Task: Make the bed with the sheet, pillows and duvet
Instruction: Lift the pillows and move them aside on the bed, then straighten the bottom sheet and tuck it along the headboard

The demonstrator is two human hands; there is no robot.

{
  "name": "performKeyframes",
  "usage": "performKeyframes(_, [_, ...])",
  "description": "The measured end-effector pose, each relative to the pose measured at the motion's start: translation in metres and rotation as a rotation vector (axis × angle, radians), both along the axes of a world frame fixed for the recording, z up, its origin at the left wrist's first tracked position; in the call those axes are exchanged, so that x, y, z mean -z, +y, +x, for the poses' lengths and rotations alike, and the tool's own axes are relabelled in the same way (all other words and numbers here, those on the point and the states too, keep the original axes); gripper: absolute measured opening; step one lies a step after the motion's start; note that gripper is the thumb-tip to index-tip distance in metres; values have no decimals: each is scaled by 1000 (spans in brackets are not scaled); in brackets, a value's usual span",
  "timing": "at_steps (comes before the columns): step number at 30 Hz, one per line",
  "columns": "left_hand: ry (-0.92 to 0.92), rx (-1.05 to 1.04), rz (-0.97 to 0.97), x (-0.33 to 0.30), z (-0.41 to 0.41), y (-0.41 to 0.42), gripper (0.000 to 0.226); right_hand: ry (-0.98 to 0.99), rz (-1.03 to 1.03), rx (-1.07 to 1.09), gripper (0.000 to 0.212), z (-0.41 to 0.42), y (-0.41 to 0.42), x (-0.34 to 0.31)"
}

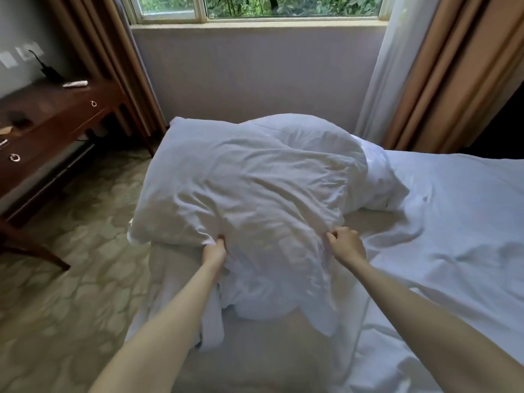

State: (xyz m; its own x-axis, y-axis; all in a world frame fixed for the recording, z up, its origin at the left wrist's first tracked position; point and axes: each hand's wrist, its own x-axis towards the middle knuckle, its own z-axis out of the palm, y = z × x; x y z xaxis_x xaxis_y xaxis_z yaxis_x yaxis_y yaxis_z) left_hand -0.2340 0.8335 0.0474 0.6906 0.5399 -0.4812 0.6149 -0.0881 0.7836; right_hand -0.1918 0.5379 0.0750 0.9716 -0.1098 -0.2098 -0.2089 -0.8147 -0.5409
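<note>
Daylight is coming through the window (pixel 255 8) — tan curtains (pixel 453 72) hanging either side, a dark wooden counter (pixel 54 114) standing on patterned carpet (pixel 71 251).

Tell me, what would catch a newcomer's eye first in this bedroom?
Probably the big crumpled white duvet, heaped at the middle of the bed, with the left hand and right hand gripping its near edge. Next, the bare mattress below it, and the window full of greenery behind.

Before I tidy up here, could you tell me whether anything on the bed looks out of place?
Yes. The duvet is bunched in a heap at the bed's window end, each hand, left and right, gripping its near edge. The sheet is rumpled and pulled aside, baring the mattress.
</note>
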Motion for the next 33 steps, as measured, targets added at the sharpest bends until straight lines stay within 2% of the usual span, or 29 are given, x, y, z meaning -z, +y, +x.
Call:
performKeyframes(2, [174, 225, 181, -12, -5, 1, 51, -22, -7, 1, 25, 1, 1, -2])
performKeyframes(4, [372, 529, 462, -35, -10, 0, 47, -56, 16, 3, 24, 2, 4, -5])
performKeyframes(5, [415, 623, 599, -48, -10, -2, 44, -82, 33, 3, 24, 2, 5, -6])
performKeyframes(6, [421, 681, 702, -60, -7, -5, 40, -113, 59, 3, 23, 3, 5, -8])
performKeyframes(8, [288, 699, 802, -77, 3, -13, 32, -173, 125, 8, 21, 3, 4, -12])
performKeyframes(11, [21, 672, 719, -89, 15, -38, 32, -230, 202, 2, 18, 0, -3, -22])
performKeyframes(14, [-128, 697, 611, -93, 15, -73, 30, -269, 242, 5, 17, -7, -19, -35])
performKeyframes(20, [-220, 776, 425, -82, 9, -149, 27, -345, 322, 89, 16, -34, -84, -52])
performKeyframes(25, [-306, 675, 220, -77, -11, -232, 32, -350, 344, 172, 14, -69, -170, -49])
performKeyframes(33, [-338, 531, -42, -58, -77, -394, 28, -288, 394, 263, 13, -142, -313, -25])
